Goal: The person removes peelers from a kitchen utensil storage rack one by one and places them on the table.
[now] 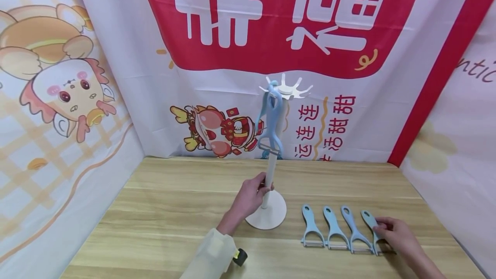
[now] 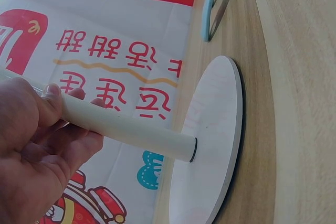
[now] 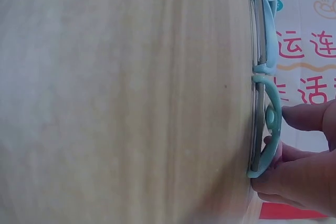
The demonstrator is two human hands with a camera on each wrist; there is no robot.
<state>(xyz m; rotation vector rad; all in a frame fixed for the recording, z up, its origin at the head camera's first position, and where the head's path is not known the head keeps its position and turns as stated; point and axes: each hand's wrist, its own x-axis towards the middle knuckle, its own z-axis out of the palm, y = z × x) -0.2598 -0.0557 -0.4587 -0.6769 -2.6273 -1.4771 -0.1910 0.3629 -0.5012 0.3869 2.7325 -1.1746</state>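
Observation:
A white stand has a round base (image 1: pixel 273 218), an upright pole (image 1: pixel 271 169) and a ring of hooks (image 1: pixel 291 91) on top. My left hand (image 1: pixel 248 197) grips the pole low down, thumb and fingers wrapped about it, as the left wrist view shows. Light blue peelers (image 1: pixel 273 117) hang from the hooks, overlapping one another. On the table to the right, several peelers lie in a row, blades toward me. My right hand (image 1: pixel 398 237) pinches the rightmost, a pale green peeler (image 1: pixel 369 218), which still lies on the table. Its head (image 3: pixel 279 121) shows between thumb and fingers.
The wood-grain table (image 1: pixel 174 210) carries the stand near its middle. The other peelers in the row, such as the leftmost peeler (image 1: pixel 310 223), lie left of my right hand. Printed cloth (image 1: pixel 155 119) hangs behind and at both sides.

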